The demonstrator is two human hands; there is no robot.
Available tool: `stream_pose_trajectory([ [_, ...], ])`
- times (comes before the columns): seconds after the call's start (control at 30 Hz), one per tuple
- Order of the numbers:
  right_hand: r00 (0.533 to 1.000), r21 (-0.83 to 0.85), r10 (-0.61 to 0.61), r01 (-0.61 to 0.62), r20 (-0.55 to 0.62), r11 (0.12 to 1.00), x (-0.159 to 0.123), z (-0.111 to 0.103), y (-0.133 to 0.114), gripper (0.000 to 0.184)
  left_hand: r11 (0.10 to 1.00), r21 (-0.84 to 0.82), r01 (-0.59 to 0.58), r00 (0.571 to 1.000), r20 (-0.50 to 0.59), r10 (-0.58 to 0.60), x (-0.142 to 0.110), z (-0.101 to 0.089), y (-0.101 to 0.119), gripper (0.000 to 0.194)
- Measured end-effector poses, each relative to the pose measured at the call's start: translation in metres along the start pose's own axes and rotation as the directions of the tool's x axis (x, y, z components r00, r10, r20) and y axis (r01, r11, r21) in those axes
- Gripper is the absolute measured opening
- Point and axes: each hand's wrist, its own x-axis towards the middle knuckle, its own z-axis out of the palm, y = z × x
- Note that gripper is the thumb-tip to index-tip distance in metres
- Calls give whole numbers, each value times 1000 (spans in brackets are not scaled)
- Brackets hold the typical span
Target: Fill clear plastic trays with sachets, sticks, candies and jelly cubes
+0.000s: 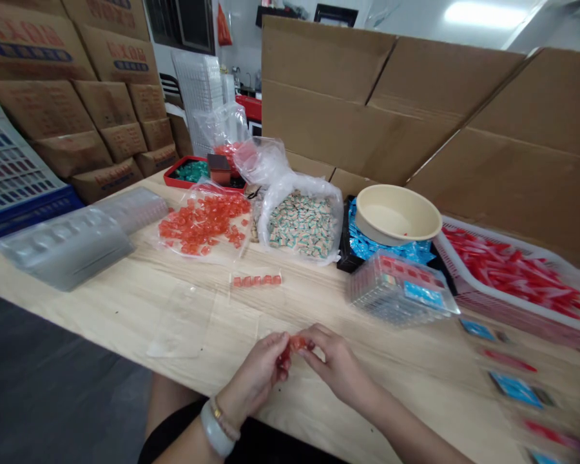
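Observation:
My left hand [265,367] is closed around small translucent red cube-like pieces, partly hidden by the fingers. With thumb and fingertips, my right hand [332,356] pinches a red piece [298,343] against those in the left; how many there are I cannot tell. Beyond the hands, a row of several like pieces [256,281] lies in a clear tray. A clear flat plastic sheet or tray [181,322] rests to the left. Many more loose red pieces [200,222] are heaped on a clear bag.
A bag of small printed packets [302,222] stands behind. To its right are a cream basin [399,216], stacked filled clear trays [401,290] and a white basket rim [483,290] around red items. Empty clear trays [77,245] are stacked left. Cardboard [367,129] walls the back.

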Motion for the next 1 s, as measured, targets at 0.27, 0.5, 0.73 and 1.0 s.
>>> stream_pose_trajectory([
  [0.27, 1000, -233, -16, 13, -12, 972, 10, 18, 34, 8, 936, 329, -126, 977, -122, 175, 11, -30, -15, 29],
  [0.5, 998, -368, -54, 57, 19, 928, 21, 27, 31, 8, 876, 454, -160, 977, -53, 206, 14, -28, -16, 17],
  [0.73, 993, -399, -60, 96, 103, 912, 34, 28, 26, 10, 782, 585, -213, 969, 23, 247, 16, -25, -12, 17],
  [1.0, 991, -368, -15, 62, 130, 928, 36, 30, 36, 11, 837, 522, -164, 972, -59, 227, 18, -27, -15, 18],
])
